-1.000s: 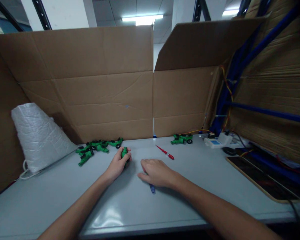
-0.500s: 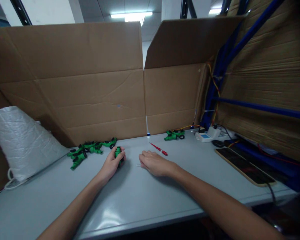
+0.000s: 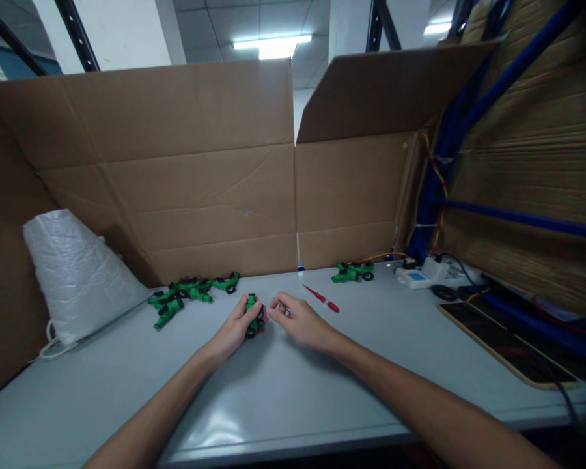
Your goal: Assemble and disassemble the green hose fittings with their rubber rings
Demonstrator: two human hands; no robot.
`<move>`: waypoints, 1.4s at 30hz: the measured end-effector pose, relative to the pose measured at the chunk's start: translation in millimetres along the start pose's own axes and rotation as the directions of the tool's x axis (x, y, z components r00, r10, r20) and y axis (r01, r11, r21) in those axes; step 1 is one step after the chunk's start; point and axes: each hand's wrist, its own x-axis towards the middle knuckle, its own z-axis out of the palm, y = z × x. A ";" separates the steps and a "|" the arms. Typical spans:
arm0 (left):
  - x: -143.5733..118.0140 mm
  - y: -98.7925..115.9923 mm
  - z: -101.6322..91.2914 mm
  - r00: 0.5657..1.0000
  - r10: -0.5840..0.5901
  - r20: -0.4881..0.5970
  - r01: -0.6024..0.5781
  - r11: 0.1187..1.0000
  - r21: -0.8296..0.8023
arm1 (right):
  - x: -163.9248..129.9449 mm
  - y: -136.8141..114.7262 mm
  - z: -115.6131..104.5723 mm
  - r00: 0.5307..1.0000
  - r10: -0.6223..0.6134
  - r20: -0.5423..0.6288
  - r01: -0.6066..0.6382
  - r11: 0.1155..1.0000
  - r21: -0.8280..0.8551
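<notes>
My left hand is closed round a green toy vehicle with black wheels, which it holds just above the table. Part of the toy is hidden behind the fingers. Beside it, close to the toy's right side, my right hand pinches a thin metal rod that is mostly covered by the fingertips. A red screwdriver lies on the table beyond my right hand.
Several green toy vehicles lie in a cluster at the left back, and more green toy parts at the right back. A white padded bag leans at left. A tablet-like device, cables and a power strip are at right. Cardboard walls the back.
My right hand has lifted from the table with the thin metal rod and come up to the toy. The left hand has turned the toy, so its wheels show. The view has shifted slightly.
</notes>
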 end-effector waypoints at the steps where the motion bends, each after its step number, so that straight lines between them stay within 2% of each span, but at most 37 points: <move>1: -0.7 -0.2 0.8 1.000 -0.016 0.002 0.016 1.000 -0.021 | -1.0 -0.5 2.3 1.000 -0.012 0.004 0.012 1.000 0.013; 8: -1.4 -1.6 4.3 0.999 -0.015 0.043 0.019 0.996 -0.092 | -2.1 -0.8 6.4 0.996 -0.090 -0.006 0.090 0.993 0.072; 16: -3.5 2.9 6.2 0.999 -0.004 0.050 0.006 0.999 -0.041 | -0.8 -3.7 4.5 0.997 -0.074 0.003 0.073 0.984 0.161; 21: -4.3 6.6 6.3 1.000 0.017 0.023 -0.018 0.998 0.054 | -0.1 -6.8 1.9 0.998 -0.067 -0.019 0.070 0.974 0.214; 28: -1.9 4.8 4.2 0.990 0.109 0.086 -0.118 0.986 0.113 | 0.7 -2.5 0.1 0.992 -0.112 -0.049 0.115 0.992 0.044; 33: -0.2 4.6 3.3 0.984 0.155 0.082 -0.166 0.974 0.154 | -1.7 -1.0 -0.5 0.966 -0.247 -0.072 0.241 0.967 -0.078; 36: 0.7 4.5 2.0 0.982 0.161 0.096 -0.176 0.969 0.173 | -3.4 -1.8 -1.1 0.952 -0.298 -0.065 0.290 0.951 -0.111; 42: 0.2 6.0 2.5 0.979 0.168 0.113 -0.188 0.962 0.199 | -4.6 -5.7 -0.4 0.950 -0.304 -0.066 0.292 0.945 -0.145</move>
